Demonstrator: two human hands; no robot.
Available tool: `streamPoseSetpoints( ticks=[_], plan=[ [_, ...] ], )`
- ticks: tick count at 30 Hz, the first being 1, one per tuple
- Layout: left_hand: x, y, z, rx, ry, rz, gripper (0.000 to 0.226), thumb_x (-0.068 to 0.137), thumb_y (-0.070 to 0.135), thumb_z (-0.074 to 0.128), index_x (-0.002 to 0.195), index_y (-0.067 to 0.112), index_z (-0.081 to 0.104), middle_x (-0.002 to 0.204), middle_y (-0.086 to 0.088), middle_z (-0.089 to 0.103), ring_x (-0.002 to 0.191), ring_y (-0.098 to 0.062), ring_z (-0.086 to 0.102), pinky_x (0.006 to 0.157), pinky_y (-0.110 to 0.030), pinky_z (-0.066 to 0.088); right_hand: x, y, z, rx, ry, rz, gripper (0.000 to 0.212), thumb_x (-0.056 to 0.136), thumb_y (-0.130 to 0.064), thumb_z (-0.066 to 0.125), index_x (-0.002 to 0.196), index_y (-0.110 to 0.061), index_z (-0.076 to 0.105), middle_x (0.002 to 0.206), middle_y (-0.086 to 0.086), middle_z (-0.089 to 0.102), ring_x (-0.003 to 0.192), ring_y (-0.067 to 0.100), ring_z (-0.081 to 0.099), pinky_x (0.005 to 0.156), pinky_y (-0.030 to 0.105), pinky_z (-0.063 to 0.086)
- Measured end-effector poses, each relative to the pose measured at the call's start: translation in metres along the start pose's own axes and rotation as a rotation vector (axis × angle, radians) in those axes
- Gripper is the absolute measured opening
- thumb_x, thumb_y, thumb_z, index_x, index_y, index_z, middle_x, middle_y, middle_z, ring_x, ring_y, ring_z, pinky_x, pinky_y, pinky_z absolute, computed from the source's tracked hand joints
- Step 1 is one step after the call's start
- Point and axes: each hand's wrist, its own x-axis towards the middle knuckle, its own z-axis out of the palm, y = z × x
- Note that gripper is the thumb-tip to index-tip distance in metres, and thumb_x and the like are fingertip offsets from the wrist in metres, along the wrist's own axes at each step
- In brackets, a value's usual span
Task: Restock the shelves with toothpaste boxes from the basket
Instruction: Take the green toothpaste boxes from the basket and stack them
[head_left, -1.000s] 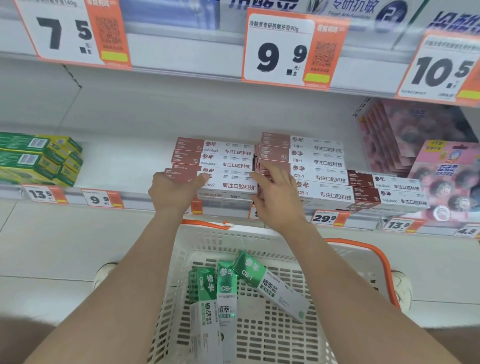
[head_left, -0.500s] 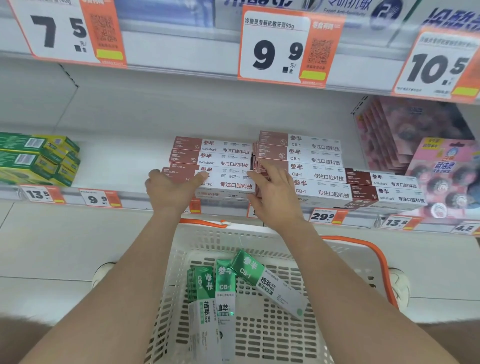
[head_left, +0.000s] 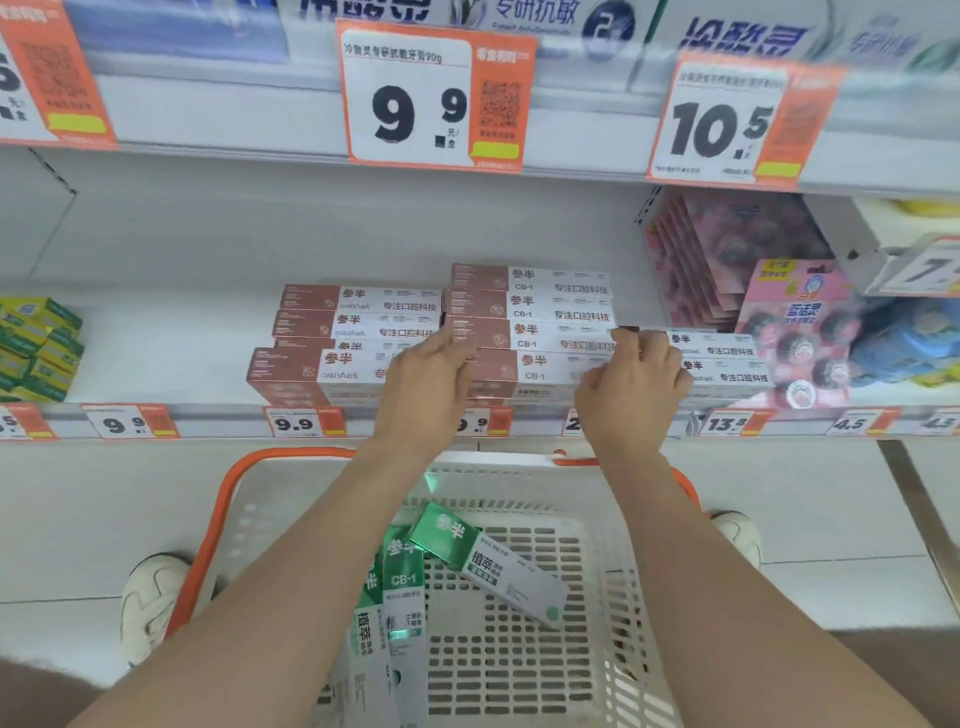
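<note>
Left hand (head_left: 426, 384): fingers fairly straight, pressed against the left end of the middle stack.
Right hand (head_left: 631, 395): fingers curled round the right end of the same stack.
Middle stack (head_left: 535, 312): brown-and-white toothpaste boxes, flat on the shelf (head_left: 156, 338), just beside the left stack (head_left: 332, 338) and the lower right stack (head_left: 727, 364).
Basket (head_left: 519, 675): white, orange handle, on the floor below the shelf.
Green-and-white toothpaste boxes (head_left: 488, 561): in the basket, one lying tilted across the others.
Price tag (head_left: 296, 423): reads 9.9, on the shelf edge under the left stack.
</note>
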Motion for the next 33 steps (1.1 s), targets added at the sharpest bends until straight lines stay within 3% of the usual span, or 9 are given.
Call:
streamPoseSetpoints(
  ticks=[3,7,12,16,22,28,33],
  plan=[
    [-0.003,0.002,0.001,0.060,-0.041,-0.004,0.029,0.101,0.009,0.068,0.129,0.011,0.075,0.146,-0.017,0.062,0.118,-0.036,0.071,0.111,-0.053,0.050,-0.001,0.022,0.001,-0.010,-0.012,-0.024,0.037,0.079,-0.007,0.065,0.115,-0.005,0.069,0.109,0.016,0.064,0.103,0.041,0.057,0.090,0.048,0.042],
    [0.001,0.005,-0.002,0.137,-0.095,-0.004,0.030,0.103,0.012,0.066,0.132,0.013,0.073,0.147,-0.014,0.062,0.118,-0.036,0.070,0.115,-0.049,0.043,-0.003,0.041,0.005,0.101,-0.021,-0.094,0.025,0.076,0.003,0.063,0.096,-0.005,0.075,0.088,0.015,0.070,0.086,0.042,0.062,0.082,0.045,0.043],
    [0.001,0.005,0.004,0.167,-0.096,-0.068,0.034,0.107,0.007,0.058,0.139,0.010,0.067,0.158,-0.012,0.051,0.142,-0.031,0.052,0.127,-0.048,0.022,-0.005,0.051,0.016,0.157,-0.001,-0.202,0.026,0.078,0.008,0.063,0.094,-0.007,0.078,0.093,0.008,0.075,0.079,0.036,0.061,0.078,0.043,0.047],
    [0.002,0.001,0.009,0.180,-0.142,-0.063,0.033,0.105,0.000,0.056,0.136,0.005,0.067,0.156,-0.014,0.053,0.148,-0.031,0.046,0.127,-0.052,0.025,-0.001,0.051,0.023,0.165,-0.017,-0.194,0.029,0.076,0.015,0.063,0.087,-0.008,0.076,0.086,0.005,0.074,0.074,0.034,0.057,0.072,0.042,0.046],
    [0.001,-0.002,0.010,0.173,-0.154,-0.037,0.037,0.106,0.000,0.054,0.142,0.007,0.063,0.159,-0.014,0.049,0.153,-0.034,0.039,0.127,-0.053,0.024,-0.001,0.049,0.021,0.184,-0.015,-0.165,0.038,0.072,0.020,0.066,0.093,-0.010,0.080,0.090,0.006,0.077,0.076,0.034,0.059,0.073,0.042,0.047],
    [-0.002,-0.003,0.010,0.178,-0.150,-0.005,0.036,0.103,-0.005,0.056,0.137,0.001,0.066,0.151,-0.019,0.057,0.146,-0.038,0.049,0.122,-0.057,0.030,-0.003,0.048,0.019,0.185,-0.021,-0.150,0.033,0.077,0.015,0.065,0.094,-0.009,0.080,0.092,0.007,0.075,0.079,0.035,0.059,0.076,0.043,0.048],
    [-0.003,-0.005,0.012,0.156,-0.133,-0.018,0.033,0.107,0.002,0.054,0.137,0.005,0.067,0.152,-0.017,0.056,0.149,-0.038,0.045,0.125,-0.055,0.026,-0.005,0.046,0.016,0.167,-0.028,-0.143,0.032,0.079,0.014,0.064,0.096,-0.008,0.079,0.096,0.007,0.076,0.082,0.035,0.060,0.078,0.044,0.048]
  ],
)
